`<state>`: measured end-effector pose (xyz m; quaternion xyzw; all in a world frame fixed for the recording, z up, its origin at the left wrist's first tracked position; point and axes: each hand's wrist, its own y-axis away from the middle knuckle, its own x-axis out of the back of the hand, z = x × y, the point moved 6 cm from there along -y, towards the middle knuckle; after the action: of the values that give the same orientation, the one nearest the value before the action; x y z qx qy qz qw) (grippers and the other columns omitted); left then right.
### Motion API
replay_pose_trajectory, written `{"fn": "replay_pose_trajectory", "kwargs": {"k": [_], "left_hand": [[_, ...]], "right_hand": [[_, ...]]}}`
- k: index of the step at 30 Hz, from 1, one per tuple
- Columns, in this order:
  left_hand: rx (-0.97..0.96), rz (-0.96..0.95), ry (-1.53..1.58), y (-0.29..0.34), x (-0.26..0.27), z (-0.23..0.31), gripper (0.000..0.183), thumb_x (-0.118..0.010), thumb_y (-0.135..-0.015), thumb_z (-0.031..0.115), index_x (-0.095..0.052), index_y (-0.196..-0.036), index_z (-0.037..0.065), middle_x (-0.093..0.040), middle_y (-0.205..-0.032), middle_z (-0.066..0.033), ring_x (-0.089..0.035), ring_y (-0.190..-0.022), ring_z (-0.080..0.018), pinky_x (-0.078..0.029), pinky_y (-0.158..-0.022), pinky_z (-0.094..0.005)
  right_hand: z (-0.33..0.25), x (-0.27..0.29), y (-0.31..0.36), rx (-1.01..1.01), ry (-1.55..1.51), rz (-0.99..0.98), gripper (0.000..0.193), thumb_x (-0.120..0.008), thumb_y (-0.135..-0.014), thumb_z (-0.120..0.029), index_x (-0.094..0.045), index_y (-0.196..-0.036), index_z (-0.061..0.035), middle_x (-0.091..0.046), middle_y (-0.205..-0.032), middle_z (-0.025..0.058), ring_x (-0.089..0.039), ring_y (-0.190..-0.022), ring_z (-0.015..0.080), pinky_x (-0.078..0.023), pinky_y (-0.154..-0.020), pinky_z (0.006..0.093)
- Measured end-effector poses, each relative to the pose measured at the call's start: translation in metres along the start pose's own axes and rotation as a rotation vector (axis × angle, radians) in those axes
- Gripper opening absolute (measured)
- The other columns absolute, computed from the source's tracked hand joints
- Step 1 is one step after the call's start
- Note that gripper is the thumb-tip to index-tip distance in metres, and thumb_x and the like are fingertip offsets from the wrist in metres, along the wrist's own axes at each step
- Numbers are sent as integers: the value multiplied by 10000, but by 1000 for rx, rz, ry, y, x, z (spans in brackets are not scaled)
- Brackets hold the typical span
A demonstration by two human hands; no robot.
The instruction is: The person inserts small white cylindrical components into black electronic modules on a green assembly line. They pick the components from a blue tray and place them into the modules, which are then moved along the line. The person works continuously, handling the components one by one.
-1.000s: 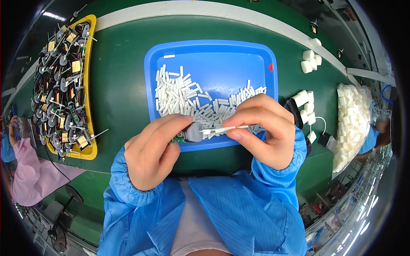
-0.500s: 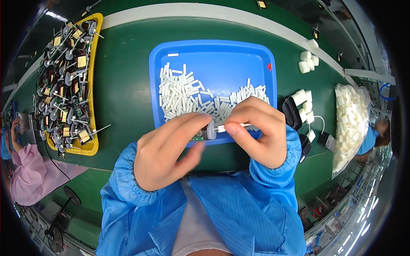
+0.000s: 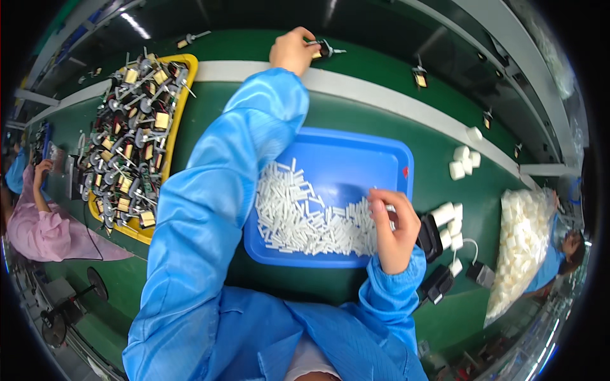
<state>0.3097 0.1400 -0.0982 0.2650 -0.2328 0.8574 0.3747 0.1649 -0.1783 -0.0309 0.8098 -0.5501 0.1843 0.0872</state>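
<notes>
My left hand (image 3: 293,53) stretches out to the green strip beyond the pale rail. Its fingers are closed at the edge of a small assembly (image 3: 325,49) with a grey disc, a thin white rod and a yellowish block. Over the right side of the blue tray (image 3: 346,140), my right hand (image 3: 397,233) hangs with thumb and forefinger close together; whatever is between them I cannot make out. Many short white tubes (image 3: 289,213) lie heaped in the tray below and left of that hand.
A yellow bin (image 3: 184,82) full of similar assemblies stands at left. More assemblies (image 3: 420,76) lie along the far strip. White foam-like cylinders (image 3: 457,169), a black holder (image 3: 430,238) and a bag of white pieces (image 3: 518,247) are at right. A person in pink (image 3: 47,232) sits at left.
My left hand has gone from beside the right hand to the far strip with the assembly. The right hand has parted from the assembly and is over the tray. The view has tilted up.
</notes>
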Motion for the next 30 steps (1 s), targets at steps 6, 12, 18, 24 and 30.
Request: {"fn": "replay_pose_trajectory", "kwargs": {"k": [6, 12, 18, 24, 30], "left_hand": [[-185, -348, -535, -47, 0, -15, 720, -588, -748, 562, -512, -1304, 111, -489, -1328, -170, -455, -1220, -363, -385, -1007, -395], [168, -105, -1174, -100, 91, -116, 478, -540, -840, 157, -466, -1307, 231, -374, -1386, -132, -304, -1310, -414, -422, -950, -547], [-25, -169, -1094, -130, 124, -181, 356, -586, -824, 181, -550, -1178, 173, -628, -1102, -159, -614, -994, -364, -506, -837, -461], [-382, 91, -573, -102, 112, -45, 500, -535, -844, 438, -536, -1246, 140, -629, -1026, -235, -602, -943, -392, -475, -829, -429], [-506, -272, 263, 80, 106, 130, 353, -722, -748, 107, -568, -1055, 25, -583, -875, -64, -553, -794, -160, -454, -736, -287]], "right_hand": [[7, 1, -5, -42, 9, -3, 104, -611, -849, -27, -661, -935, 4, -653, -835, 105, -645, -737, 176, -504, -636, 261], [1, 1, -8, 44, 102, -76, 108, -631, -808, -11, -662, -911, -10, -635, -816, 120, -627, -731, 238, -488, -622, 295], [14, -10, -7, 155, 363, -150, 193, -645, -761, -28, -634, -953, -34, -615, -946, 111, -598, -864, 307, -495, -732, 364], [-1, -27, -3, 354, 495, -247, 169, -653, -729, -43, -624, -895, -52, -595, -887, 72, -580, -821, 282, -502, -692, 379], [-1, -62, 4, 369, 629, -287, 182, -655, -734, -107, -578, -892, -59, -556, -846, 84, -580, -823, 260, -521, -623, 357]]}}
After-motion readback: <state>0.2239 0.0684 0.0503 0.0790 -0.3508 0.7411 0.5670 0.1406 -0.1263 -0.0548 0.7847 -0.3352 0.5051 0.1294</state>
